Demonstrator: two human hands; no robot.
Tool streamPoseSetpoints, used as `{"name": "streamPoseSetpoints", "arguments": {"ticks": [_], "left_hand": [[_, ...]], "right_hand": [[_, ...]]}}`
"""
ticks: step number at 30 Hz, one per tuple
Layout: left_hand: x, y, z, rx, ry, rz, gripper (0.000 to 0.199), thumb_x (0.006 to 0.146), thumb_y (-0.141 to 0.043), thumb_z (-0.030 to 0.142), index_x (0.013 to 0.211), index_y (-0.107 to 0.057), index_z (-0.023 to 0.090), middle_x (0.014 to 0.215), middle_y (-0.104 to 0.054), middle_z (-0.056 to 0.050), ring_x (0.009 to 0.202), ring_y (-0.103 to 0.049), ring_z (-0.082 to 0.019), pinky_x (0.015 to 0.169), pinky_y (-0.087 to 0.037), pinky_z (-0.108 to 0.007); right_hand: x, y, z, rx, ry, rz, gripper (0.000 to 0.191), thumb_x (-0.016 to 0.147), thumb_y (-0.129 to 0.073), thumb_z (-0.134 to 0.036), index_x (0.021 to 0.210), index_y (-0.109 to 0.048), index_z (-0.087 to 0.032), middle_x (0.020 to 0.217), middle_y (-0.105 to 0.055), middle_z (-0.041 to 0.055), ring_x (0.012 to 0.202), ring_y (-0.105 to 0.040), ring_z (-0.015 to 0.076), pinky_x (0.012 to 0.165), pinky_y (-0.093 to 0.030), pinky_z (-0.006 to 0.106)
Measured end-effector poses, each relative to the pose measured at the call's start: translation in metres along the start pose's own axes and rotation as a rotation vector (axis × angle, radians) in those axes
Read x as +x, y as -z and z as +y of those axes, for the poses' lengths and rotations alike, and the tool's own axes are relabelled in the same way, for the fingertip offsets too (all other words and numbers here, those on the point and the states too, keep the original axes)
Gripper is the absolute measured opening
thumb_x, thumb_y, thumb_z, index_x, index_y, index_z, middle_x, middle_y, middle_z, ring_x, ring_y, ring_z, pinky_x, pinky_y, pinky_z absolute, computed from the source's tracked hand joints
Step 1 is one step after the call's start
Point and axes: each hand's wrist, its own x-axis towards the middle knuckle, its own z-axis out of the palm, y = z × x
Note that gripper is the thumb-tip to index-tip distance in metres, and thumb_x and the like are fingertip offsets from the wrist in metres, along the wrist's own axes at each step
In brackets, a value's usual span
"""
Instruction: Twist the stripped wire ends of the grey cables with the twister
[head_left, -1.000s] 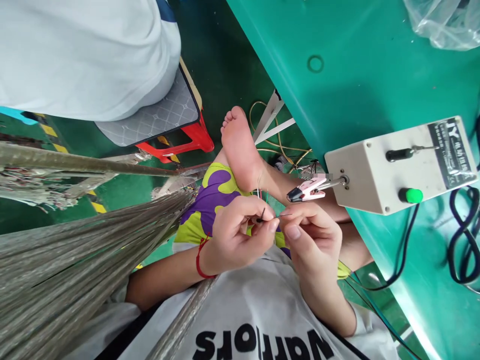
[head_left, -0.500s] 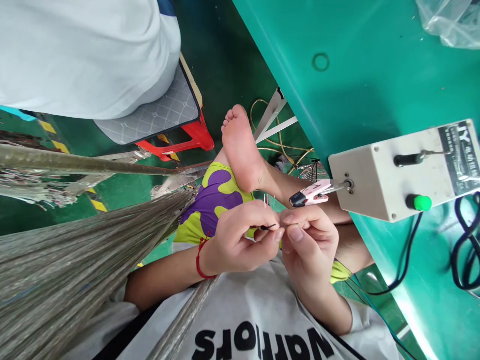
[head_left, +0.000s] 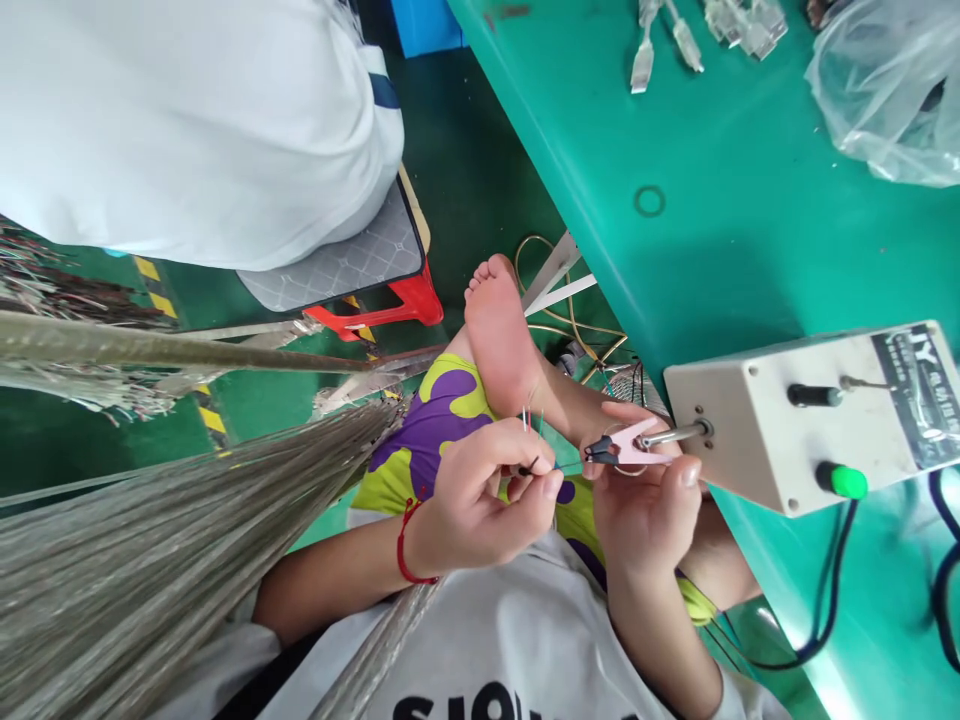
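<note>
My left hand (head_left: 487, 490), with a red cord bracelet (head_left: 403, 540) on its wrist, is closed in a pinch on a thin cable. Fine red, white and green wires (head_left: 533, 420) stick up past its fingers, and a short black wire (head_left: 529, 467) shows between finger and thumb. A thin strand runs from the pinch to the black-tipped jaws of a pink clip (head_left: 630, 446). That clip sits on the metal shaft of a box. Around the clip, my right hand (head_left: 645, 510) is open, thumb and fingers apart, some fingers partly hidden behind it.
A beige box (head_left: 772, 430) with a green knob stands on the green table (head_left: 720, 260). USB plugs (head_left: 675, 45) and a clear plastic bag (head_left: 892, 110) lie farther back. Grey cables (head_left: 225, 540) hang at left. A person in white sits on a red stool (head_left: 397, 305).
My right hand has left the pinch beside my left hand and moved right to the clip, its fingers opening. A strand now spans from my left hand to the clip. The view has shifted.
</note>
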Motion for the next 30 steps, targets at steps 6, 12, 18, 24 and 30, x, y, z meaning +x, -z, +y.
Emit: {"name": "streamPoseSetpoints", "arguments": {"ticks": [6, 12, 18, 24, 30], "left_hand": [[-0.001, -0.003, -0.001, 0.013, 0.020, -0.026, 0.020, 0.108, -0.080, 0.011, 0.113, -0.066, 0.024, 0.084, -0.063, 0.004, 0.062, -0.054, -0.010, 0.057, -0.046, -0.021], [-0.002, -0.005, -0.004, 0.010, 0.050, -0.045, 0.022, 0.109, -0.079, 0.010, 0.114, -0.065, 0.025, 0.087, -0.063, 0.004, 0.063, -0.053, -0.009, 0.058, -0.047, -0.020], [-0.003, -0.008, -0.007, 0.015, 0.081, -0.040, 0.022, 0.109, -0.078, 0.010, 0.114, -0.064, 0.025, 0.088, -0.066, 0.003, 0.064, -0.055, -0.009, 0.059, -0.048, -0.020], [-0.005, -0.008, -0.008, 0.010, 0.084, -0.039, 0.021, 0.109, -0.079, 0.011, 0.114, -0.065, 0.025, 0.087, -0.066, 0.004, 0.062, -0.052, -0.008, 0.058, -0.047, -0.020], [-0.004, -0.007, -0.009, 0.006, 0.076, -0.035, 0.018, 0.110, -0.081, 0.012, 0.114, -0.067, 0.024, 0.089, -0.071, 0.002, 0.066, -0.059, -0.010, 0.060, -0.049, -0.020]], "right_hand": [[0.010, -0.009, 0.010, 0.295, -0.011, -0.105, 0.047, 0.100, -0.091, -0.079, 0.125, -0.089, -0.039, 0.055, -0.041, -0.0123, 0.044, -0.029, 0.0137, 0.046, -0.038, 0.029], [0.012, -0.021, 0.005, 0.371, -0.060, 0.037, 0.034, 0.098, -0.097, -0.074, 0.108, -0.096, -0.041, 0.041, -0.020, -0.0143, 0.045, -0.022, 0.0148, 0.054, -0.050, 0.027], [0.010, -0.021, 0.004, 0.316, -0.045, 0.100, 0.034, 0.094, -0.100, -0.074, 0.102, -0.095, -0.041, 0.040, -0.020, -0.0139, 0.046, -0.026, 0.0153, 0.057, -0.050, 0.029], [0.015, -0.021, 0.004, 0.330, -0.042, 0.019, 0.034, 0.096, -0.097, -0.075, 0.106, -0.095, -0.042, 0.042, -0.024, -0.0137, 0.047, -0.018, 0.0144, 0.053, -0.044, 0.026], [0.001, -0.006, 0.011, 0.028, 0.027, -0.041, 0.066, 0.096, -0.081, -0.096, 0.106, -0.088, -0.031, 0.061, -0.050, -0.0076, 0.048, -0.038, 0.0139, 0.048, -0.042, 0.029]]}}
